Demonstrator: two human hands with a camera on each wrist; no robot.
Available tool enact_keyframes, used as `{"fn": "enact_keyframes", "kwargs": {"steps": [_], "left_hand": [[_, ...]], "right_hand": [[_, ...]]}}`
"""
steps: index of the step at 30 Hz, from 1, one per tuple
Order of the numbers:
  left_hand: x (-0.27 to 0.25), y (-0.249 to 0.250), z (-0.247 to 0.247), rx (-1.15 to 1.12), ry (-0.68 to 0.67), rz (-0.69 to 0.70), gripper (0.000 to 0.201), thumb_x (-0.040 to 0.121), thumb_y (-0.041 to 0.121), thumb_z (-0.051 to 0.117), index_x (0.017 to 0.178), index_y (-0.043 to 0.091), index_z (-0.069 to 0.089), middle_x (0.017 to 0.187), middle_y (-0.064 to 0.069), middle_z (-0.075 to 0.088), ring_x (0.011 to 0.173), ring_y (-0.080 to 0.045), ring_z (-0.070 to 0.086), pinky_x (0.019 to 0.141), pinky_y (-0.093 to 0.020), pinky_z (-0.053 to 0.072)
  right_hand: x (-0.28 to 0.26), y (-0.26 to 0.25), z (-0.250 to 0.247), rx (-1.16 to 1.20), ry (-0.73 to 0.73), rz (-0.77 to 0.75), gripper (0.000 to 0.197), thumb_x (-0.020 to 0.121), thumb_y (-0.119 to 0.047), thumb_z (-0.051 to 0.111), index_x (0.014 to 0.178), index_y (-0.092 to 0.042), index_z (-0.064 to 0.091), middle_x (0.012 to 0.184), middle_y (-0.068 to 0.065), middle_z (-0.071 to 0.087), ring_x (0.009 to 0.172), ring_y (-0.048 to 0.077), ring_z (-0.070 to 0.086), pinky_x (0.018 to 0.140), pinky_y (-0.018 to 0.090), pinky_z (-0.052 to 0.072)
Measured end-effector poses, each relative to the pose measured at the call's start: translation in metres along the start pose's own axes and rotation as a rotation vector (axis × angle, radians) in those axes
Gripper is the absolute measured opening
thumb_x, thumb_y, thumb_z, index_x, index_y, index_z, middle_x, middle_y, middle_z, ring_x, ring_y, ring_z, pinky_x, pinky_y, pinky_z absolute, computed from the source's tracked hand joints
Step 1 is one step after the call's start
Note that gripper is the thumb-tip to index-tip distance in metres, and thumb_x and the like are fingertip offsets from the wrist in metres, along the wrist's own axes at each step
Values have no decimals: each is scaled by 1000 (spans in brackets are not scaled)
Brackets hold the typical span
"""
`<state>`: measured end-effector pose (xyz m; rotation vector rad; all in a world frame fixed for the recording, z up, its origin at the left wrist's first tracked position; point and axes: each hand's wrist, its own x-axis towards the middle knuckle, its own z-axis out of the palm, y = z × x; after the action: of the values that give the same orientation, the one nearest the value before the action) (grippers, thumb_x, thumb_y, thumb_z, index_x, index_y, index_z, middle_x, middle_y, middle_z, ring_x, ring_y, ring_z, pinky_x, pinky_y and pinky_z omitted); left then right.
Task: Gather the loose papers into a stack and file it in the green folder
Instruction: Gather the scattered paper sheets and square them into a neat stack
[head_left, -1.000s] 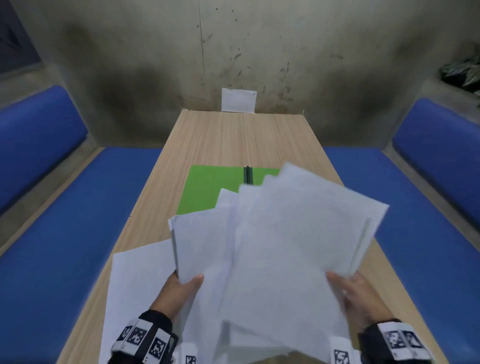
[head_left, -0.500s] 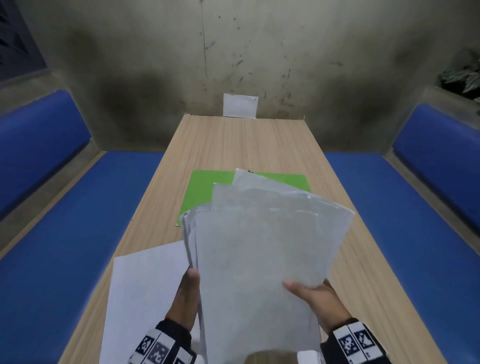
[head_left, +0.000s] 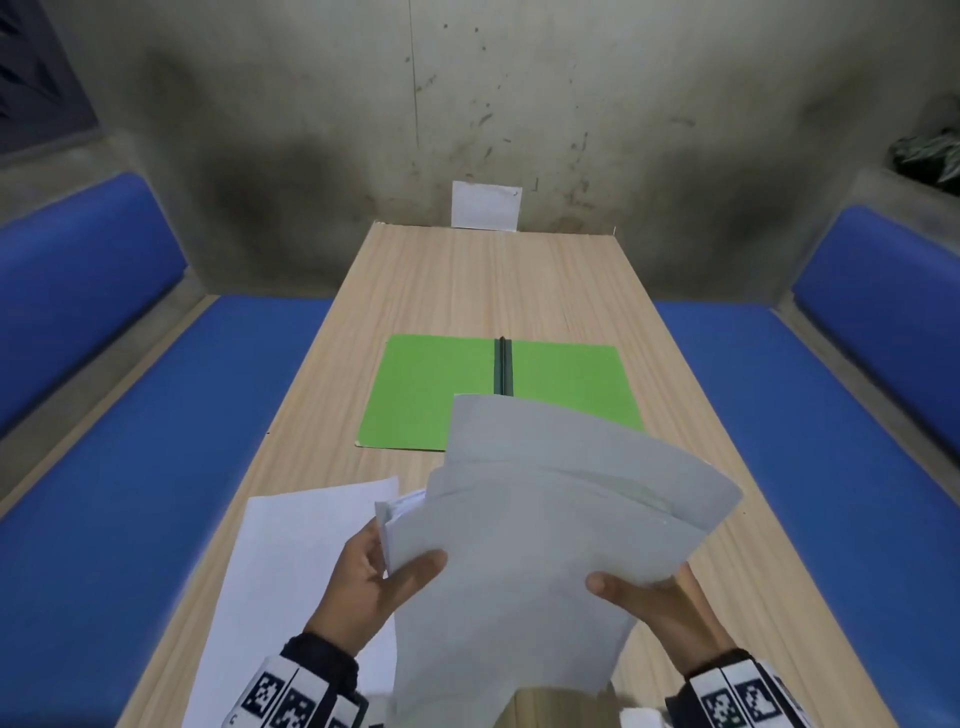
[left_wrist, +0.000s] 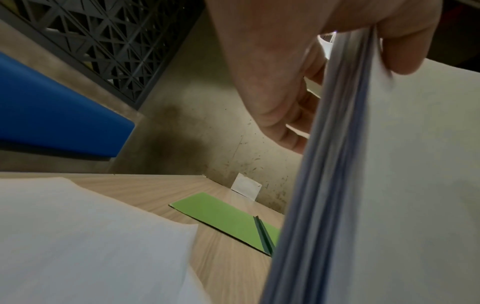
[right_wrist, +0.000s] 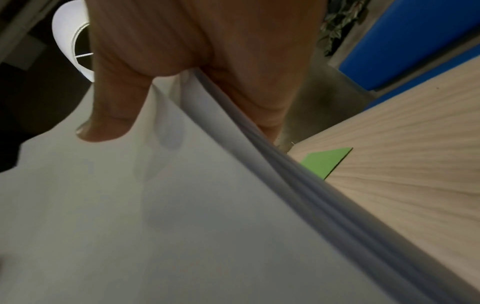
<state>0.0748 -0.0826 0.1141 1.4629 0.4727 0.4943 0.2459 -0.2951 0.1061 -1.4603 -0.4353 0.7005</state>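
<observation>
A person's left hand (head_left: 371, 582) and right hand (head_left: 657, 608) hold a loose stack of papers (head_left: 540, 551) above the near end of a long wooden bench (head_left: 483, 280). Each hand is clamped on a side edge of the stack, thumb on top and fingers beneath. The sheets are not squared: their far corners fan out in uneven steps toward the right, and the left wrist view shows the many layered edges (left_wrist: 335, 144) pinched between thumb and fingers. The right wrist view shows the right thumb (right_wrist: 111, 115) pressed flat on the top sheet.

One more sheet of paper (head_left: 291, 587) lies flat on the bench below the left hand, its near end running out of view at the bench's near-left side.

Beyond the stack, the green folder (head_left: 431, 395) lies open and flat across the middle of the bench, a dark spine (head_left: 502, 366) dividing its two leaves. Both leaves show only bare green; the stack's far corner overlaps the view of the folder's near right part. The bench beyond the folder is bare wood up to a small white card (head_left: 485, 205) on the stained wall (head_left: 519, 104). Blue seats (head_left: 130, 467) flank both long edges of the bench.
</observation>
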Motion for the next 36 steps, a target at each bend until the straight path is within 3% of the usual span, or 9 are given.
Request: {"fn": "enact_keyframes", "kwargs": {"steps": [5, 9, 14, 17, 19, 24, 28, 31, 36], "left_hand": [[-6, 5, 4, 114, -27, 100, 49, 65, 23, 77, 110, 24, 60, 104, 14, 66, 95, -2, 63, 74, -11, 49], [-7, 18, 11, 135, -23, 107, 32, 76, 2, 72, 87, 31, 68, 86, 15, 73, 78, -1, 68, 63, -10, 50], [-11, 32, 13, 197, -5, 186, 29, 59, 31, 82, 80, 47, 68, 81, 27, 70, 76, 4, 65, 62, -6, 48], [-11, 28, 13, 39, -3, 158, 58, 48, 24, 85, 101, 31, 64, 92, 20, 73, 83, 0, 69, 68, -11, 52], [-10, 28, 13, 34, 28, 167, 66, 46, 27, 82, 108, 35, 61, 101, 15, 72, 89, -4, 69, 73, -14, 54], [-7, 26, 17, 37, 14, 146, 56, 49, 27, 85, 102, 24, 67, 99, 21, 71, 85, -1, 68, 71, -13, 53], [-6, 10, 21, 53, 2, 15, 38, 55, 35, 77, 91, 26, 73, 96, 5, 75, 85, -9, 69, 68, -16, 53], [-3, -15, 11, 165, -9, -143, 40, 50, 47, 74, 89, 40, 70, 100, 7, 73, 87, -11, 68, 74, -25, 56], [10, -62, -40, 618, -181, -446, 53, 63, 41, 79, 110, 32, 55, 117, 7, 56, 110, -13, 52, 92, -26, 39]], "right_hand": [[-6, 5, 3, -68, 21, -9, 54, 51, -17, 90, 98, -27, 65, 93, -11, 75, 89, 7, 69, 77, 31, 52], [-14, -4, 4, -174, 88, -90, 43, 69, 3, 75, 92, -31, 61, 81, -31, 71, 76, -12, 65, 68, 18, 48], [-20, -19, 3, -181, 90, -131, 42, 65, 10, 75, 86, -25, 64, 77, -22, 74, 69, -6, 67, 58, 14, 54], [-20, -21, 1, -126, 87, -105, 44, 50, -14, 90, 87, -21, 68, 80, -12, 76, 75, 3, 70, 59, 22, 55], [-17, -19, -1, -100, 92, -118, 77, 31, -43, 92, 97, -12, 67, 90, 0, 77, 82, 13, 72, 61, 22, 57], [-21, -25, 6, -85, 75, -96, 47, 46, -30, 89, 88, -17, 73, 84, 6, 77, 80, 23, 72, 62, 27, 57], [-13, -9, 13, -263, 125, 0, 14, 70, 9, 73, 73, -3, 65, 74, 34, 63, 68, 39, 61, 61, 38, 49], [-11, 18, 9, -268, 125, 44, 26, 73, 12, 70, 74, -13, 67, 60, 6, 71, 60, 13, 64, 60, 32, 52], [-7, 38, -5, -178, 323, 121, 16, 80, 0, 67, 69, -10, 68, 53, -3, 68, 61, 16, 57, 51, 27, 48]]}}
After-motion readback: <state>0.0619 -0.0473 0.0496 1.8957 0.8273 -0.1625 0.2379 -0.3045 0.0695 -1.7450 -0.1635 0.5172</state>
